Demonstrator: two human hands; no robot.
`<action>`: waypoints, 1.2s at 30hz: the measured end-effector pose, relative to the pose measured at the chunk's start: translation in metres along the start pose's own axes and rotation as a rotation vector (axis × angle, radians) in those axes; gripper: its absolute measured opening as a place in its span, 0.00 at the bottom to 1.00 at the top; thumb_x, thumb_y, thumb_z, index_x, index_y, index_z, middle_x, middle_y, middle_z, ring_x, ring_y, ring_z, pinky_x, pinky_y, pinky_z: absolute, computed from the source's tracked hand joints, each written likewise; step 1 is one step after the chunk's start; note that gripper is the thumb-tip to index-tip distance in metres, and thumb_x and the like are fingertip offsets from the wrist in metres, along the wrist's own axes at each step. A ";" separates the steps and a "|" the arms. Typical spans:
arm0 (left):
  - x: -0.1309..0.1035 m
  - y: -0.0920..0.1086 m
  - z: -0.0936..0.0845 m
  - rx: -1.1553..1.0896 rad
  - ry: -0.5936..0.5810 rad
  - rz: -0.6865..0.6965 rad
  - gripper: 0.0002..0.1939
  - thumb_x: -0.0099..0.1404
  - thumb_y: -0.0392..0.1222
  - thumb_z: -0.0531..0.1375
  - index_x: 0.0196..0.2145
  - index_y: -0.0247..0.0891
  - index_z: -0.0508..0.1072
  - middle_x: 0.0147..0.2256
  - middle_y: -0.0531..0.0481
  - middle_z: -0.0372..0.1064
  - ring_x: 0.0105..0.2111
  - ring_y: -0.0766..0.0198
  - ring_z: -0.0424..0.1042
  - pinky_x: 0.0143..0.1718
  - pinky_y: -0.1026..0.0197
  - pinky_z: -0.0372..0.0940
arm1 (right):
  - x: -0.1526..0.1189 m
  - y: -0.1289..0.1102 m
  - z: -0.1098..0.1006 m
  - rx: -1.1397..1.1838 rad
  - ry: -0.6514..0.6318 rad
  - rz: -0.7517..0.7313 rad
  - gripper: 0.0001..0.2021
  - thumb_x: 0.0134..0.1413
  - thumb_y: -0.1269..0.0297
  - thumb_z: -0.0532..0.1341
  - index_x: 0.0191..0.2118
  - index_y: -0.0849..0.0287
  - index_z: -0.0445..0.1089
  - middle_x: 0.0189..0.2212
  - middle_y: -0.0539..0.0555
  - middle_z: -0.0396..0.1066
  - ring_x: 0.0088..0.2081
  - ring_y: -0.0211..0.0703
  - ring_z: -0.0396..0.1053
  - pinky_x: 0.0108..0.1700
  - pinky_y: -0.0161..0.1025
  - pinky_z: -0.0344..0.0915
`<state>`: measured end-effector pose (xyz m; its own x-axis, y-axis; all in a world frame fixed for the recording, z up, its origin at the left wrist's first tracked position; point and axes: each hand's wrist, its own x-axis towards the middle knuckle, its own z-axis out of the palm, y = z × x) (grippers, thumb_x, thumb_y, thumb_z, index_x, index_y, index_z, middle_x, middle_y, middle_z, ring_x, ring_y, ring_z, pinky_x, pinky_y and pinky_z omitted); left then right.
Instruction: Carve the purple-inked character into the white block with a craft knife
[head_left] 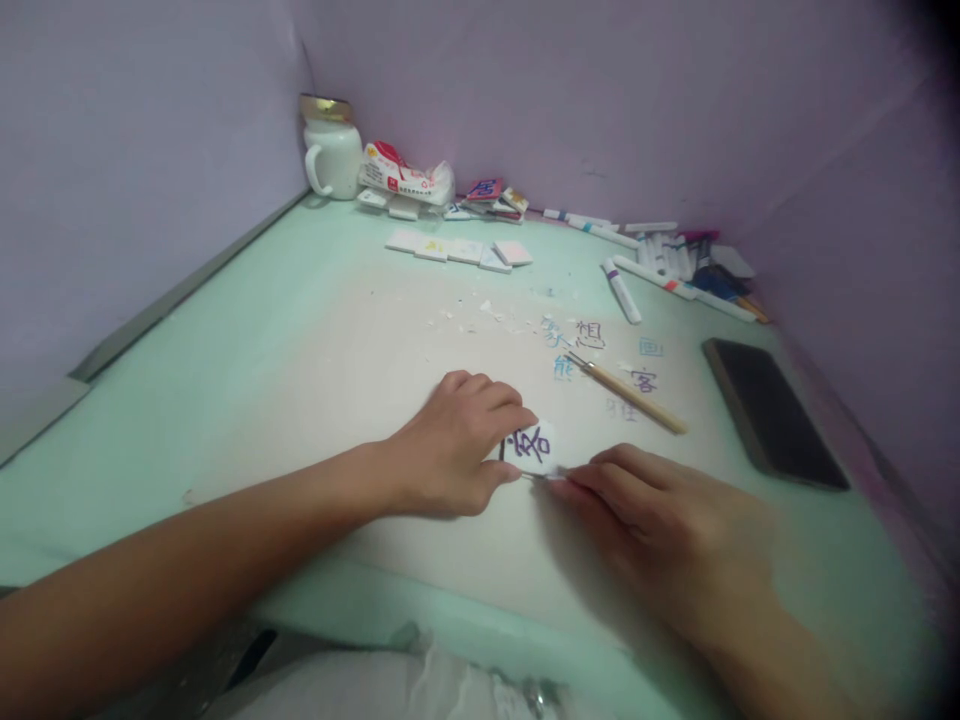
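A small white block [534, 447] with a dark purple character on its face lies on the pale board [360, 400] at the centre. My left hand [469, 440] grips its left side between thumb and fingers. At its lower right, my right hand [645, 510] pinches a thin metal-tipped tool [541, 477], whose tip points left along the block's near edge. Most of that tool is hidden in my fingers. Beyond my right hand, a wooden-handled carving tool [637, 396] rests on the board near several written characters.
A black phone [776, 415] lies at the right. White shavings [480, 315] are scattered beyond my hands. Farther back are a row of white blocks [450, 250], a white mug [334, 158], a tissue pack [405, 182] and several markers [621, 292], beside purple walls.
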<state>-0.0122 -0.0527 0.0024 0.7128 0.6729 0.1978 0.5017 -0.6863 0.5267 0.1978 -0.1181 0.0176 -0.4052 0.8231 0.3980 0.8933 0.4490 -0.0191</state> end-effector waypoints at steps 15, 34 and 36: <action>0.000 -0.003 0.003 0.126 0.045 -0.048 0.29 0.54 0.56 0.68 0.47 0.36 0.69 0.38 0.45 0.68 0.40 0.52 0.66 0.48 0.48 0.56 | -0.010 0.003 0.003 0.118 0.024 0.274 0.14 0.61 0.58 0.57 0.29 0.55 0.76 0.25 0.49 0.74 0.23 0.38 0.69 0.22 0.37 0.52; 0.000 -0.001 0.002 0.120 0.022 -0.027 0.25 0.59 0.49 0.64 0.50 0.31 0.69 0.42 0.42 0.67 0.42 0.52 0.63 0.48 0.46 0.55 | -0.010 0.014 0.014 0.085 0.144 0.138 0.10 0.58 0.58 0.62 0.27 0.53 0.75 0.21 0.44 0.72 0.22 0.34 0.68 0.22 0.35 0.50; 0.000 0.000 0.001 0.116 0.021 -0.029 0.25 0.59 0.49 0.64 0.50 0.31 0.69 0.42 0.42 0.67 0.42 0.52 0.64 0.48 0.46 0.55 | -0.009 0.013 0.014 0.065 0.152 0.139 0.10 0.58 0.59 0.62 0.27 0.53 0.75 0.21 0.44 0.73 0.22 0.34 0.68 0.22 0.35 0.50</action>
<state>-0.0114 -0.0525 0.0011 0.6877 0.6974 0.2018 0.5761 -0.6933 0.4330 0.2100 -0.1147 0.0007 -0.2408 0.8188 0.5211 0.9221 0.3605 -0.1403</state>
